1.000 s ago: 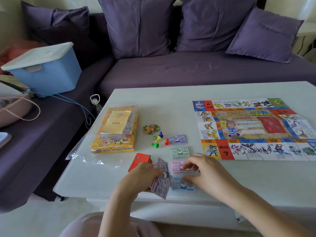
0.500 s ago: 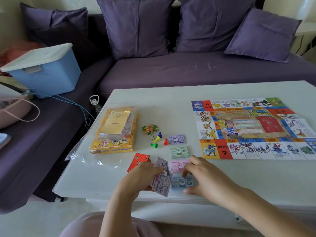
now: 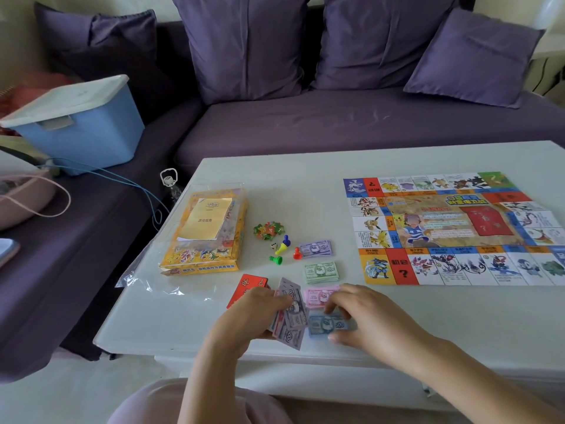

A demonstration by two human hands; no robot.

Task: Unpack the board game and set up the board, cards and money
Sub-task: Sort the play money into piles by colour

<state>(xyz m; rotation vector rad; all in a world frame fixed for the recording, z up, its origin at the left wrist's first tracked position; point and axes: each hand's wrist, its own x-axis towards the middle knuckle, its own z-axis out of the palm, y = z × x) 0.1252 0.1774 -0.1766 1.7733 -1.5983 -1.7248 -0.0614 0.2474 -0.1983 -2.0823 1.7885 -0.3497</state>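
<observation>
The game board (image 3: 452, 228) lies unfolded on the right of the white table (image 3: 275, 179). My left hand (image 3: 250, 316) grips a fanned bundle of purple-grey banknotes (image 3: 292, 313) near the front edge. My right hand (image 3: 367, 319) rests its fingertips on a blue banknote stack (image 3: 328, 324). Behind that lie a pink stack (image 3: 319, 293), a green stack (image 3: 321, 270) and a purple stack (image 3: 316, 247) in a column. Red cards (image 3: 247, 284) lie just left of my left hand.
The yellow game box (image 3: 204, 237) in clear plastic wrap, with a booklet on top, sits at the table's left. Pawns (image 3: 282, 249), a die and small green-red tokens (image 3: 269, 230) lie between box and money. A purple sofa with a blue storage bin (image 3: 79, 123) stands behind.
My right hand has moved down from the pink stack onto the blue stack. My left hand keeps hold of the fanned notes in about the same place.
</observation>
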